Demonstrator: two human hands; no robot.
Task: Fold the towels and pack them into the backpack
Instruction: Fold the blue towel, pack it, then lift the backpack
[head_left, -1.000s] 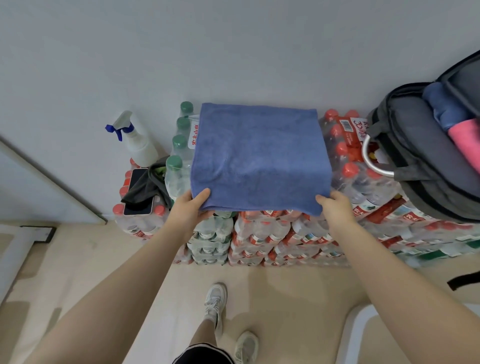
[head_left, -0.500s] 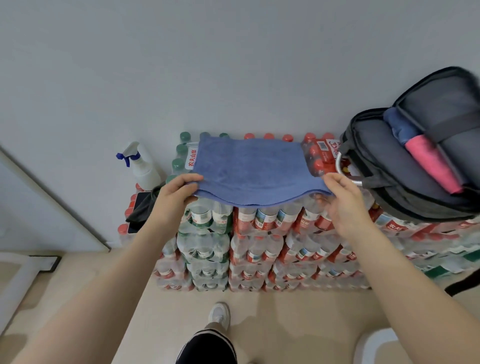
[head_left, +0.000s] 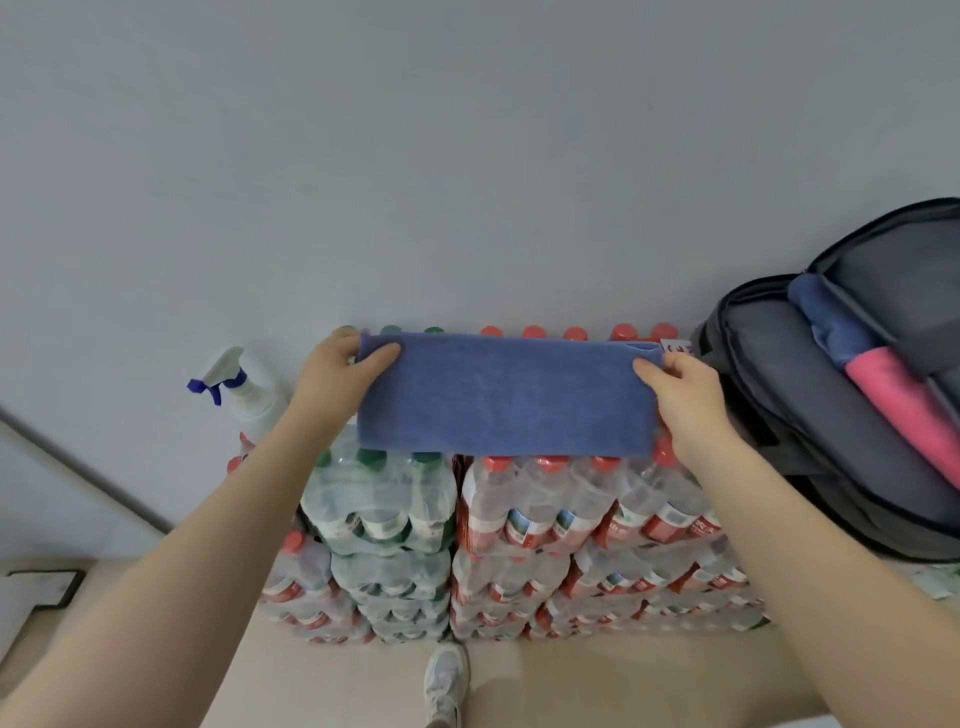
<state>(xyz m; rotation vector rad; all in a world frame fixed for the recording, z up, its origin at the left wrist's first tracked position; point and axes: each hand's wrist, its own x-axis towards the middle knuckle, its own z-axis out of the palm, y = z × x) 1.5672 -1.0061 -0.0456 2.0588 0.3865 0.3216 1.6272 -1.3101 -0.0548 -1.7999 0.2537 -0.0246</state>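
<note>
A blue towel (head_left: 504, 395) lies folded into a long narrow strip on top of stacked packs of water bottles (head_left: 498, 525). My left hand (head_left: 340, 376) pinches its far left corner, thumb on top. My right hand (head_left: 675, 395) grips its right end. To the right, a grey backpack (head_left: 795, 415) lies open on the bottle packs. Inside it sit a rolled blue towel (head_left: 831, 322) and a pink towel (head_left: 904, 400) side by side.
A white spray bottle (head_left: 249, 389) with a blue trigger stands left of the towel, against the grey wall. The bottle packs rise from a beige floor. My shoe (head_left: 444, 680) shows below. A white object's edge sits at the lower right.
Both hands carried the towel's near edge up and over to the far edge, halving it into a narrow strip. The view has tilted upward, toward the wall.
</note>
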